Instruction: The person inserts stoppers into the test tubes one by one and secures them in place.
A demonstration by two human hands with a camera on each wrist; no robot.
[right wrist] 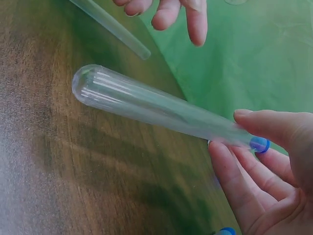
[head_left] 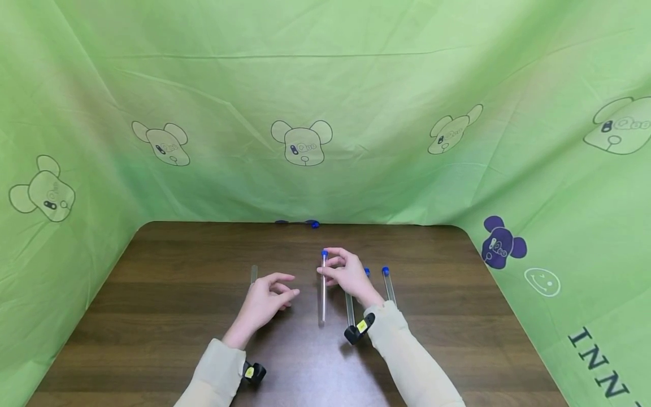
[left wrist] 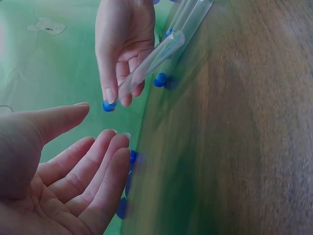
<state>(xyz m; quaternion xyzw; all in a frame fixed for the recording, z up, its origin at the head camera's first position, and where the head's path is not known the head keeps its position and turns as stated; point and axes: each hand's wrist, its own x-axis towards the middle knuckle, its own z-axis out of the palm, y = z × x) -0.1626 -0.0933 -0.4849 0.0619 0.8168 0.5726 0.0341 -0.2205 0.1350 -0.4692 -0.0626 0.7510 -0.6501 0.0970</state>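
Observation:
Near the middle of the table, my right hand [head_left: 348, 277] pinches a clear test tube [head_left: 323, 299] close to its blue cap [right wrist: 259, 144]. The tube's rounded end points back toward me, and in the right wrist view it appears raised off the table. To the left, my left hand [head_left: 264, 302] is held apart from the tube, thumb and fingers spread, with nothing in its grasp. Behind that hand lies another clear tube [head_left: 254, 273], partly hidden; no cap shows on its visible end.
Right of the held tube lie two more blue-capped tubes, one [head_left: 350, 311] partly covered by my right hand and wrist, the other [head_left: 389, 287] by my sleeve. A loose blue cap [head_left: 315, 224] sits at the table's back edge, against the green cloth [head_left: 305, 192].

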